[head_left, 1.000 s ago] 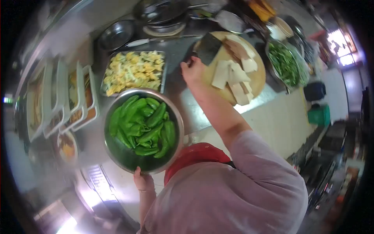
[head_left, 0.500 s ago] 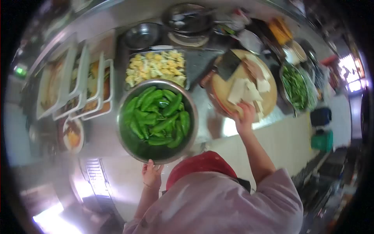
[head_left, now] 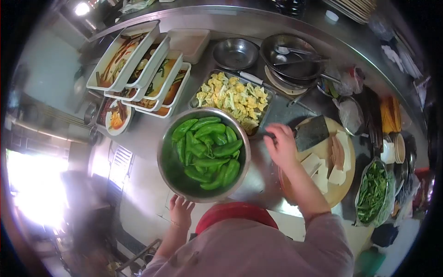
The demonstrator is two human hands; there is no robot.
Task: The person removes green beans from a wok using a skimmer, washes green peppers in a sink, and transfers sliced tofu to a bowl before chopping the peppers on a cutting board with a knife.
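Observation:
A steel bowl (head_left: 168, 177) of green peppers (head_left: 210, 152) rests at the near edge of the metal counter. My left hand (head_left: 181, 211) is at the bowl's lower rim, fingers apart and touching or almost touching it. To the right of the bowl my right hand (head_left: 282, 144) hovers with fingers spread and nothing in them. It is close to the cleaver (head_left: 312, 133), whose blade lies on the round cutting board (head_left: 339, 194). White slabs (head_left: 338, 177) and a brownish piece (head_left: 337, 153) lie on that board. Behind the bowl stands a tray of cauliflower (head_left: 235, 98).
White trays (head_left: 170, 85) with food remains are stacked at the left, beside a small plate (head_left: 118, 121). Pans (head_left: 290, 55) and an empty metal bowl (head_left: 235, 54) stand at the back. Leafy greens (head_left: 373, 191) in a bowl are at the right.
The view has swung, shifting the counter items. My right hand has left the near edge of the cutting board and moved to beside the cleaver. My left hand stays at the bowl's rim.

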